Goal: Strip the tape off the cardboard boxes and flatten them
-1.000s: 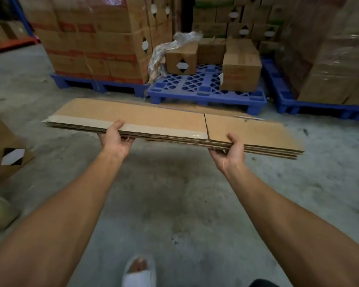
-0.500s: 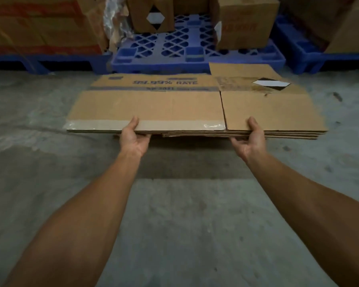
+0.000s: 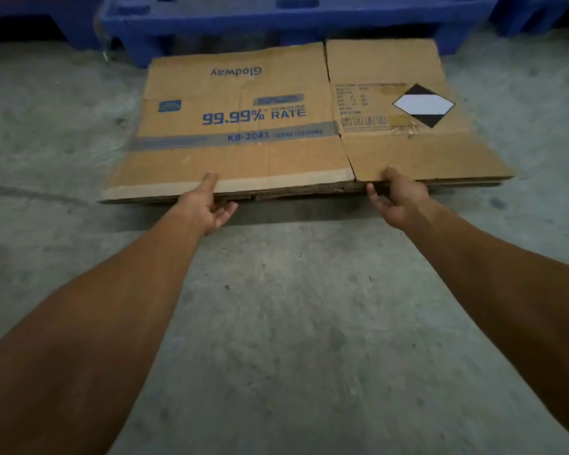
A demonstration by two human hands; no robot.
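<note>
A stack of flattened cardboard boxes (image 3: pixel 243 152) lies low over the concrete floor, its far edge against a blue pallet. The top sheet shows blue "99.99% RATE" print and a black-and-white diamond label (image 3: pixel 423 105). A pale tape strip (image 3: pixel 276 182) runs along its near left edge. My left hand (image 3: pixel 207 205) holds the near edge, thumb on top and fingers beneath. At the same edge, further right, my right hand (image 3: pixel 398 198) grips the stack with its thumb on top beside the slit between panels.
The blue plastic pallet (image 3: pixel 276 24) stands directly behind the stack, with another blue pallet (image 3: pixel 539 11) at the far right. Grey concrete floor (image 3: pixel 293 323) stretches between me and the stack.
The stack has gone from waist height down to the floor in front of the pallet, covering the printed sheet's place. Both hands stay on the near edge, and the view has tipped downward.
</note>
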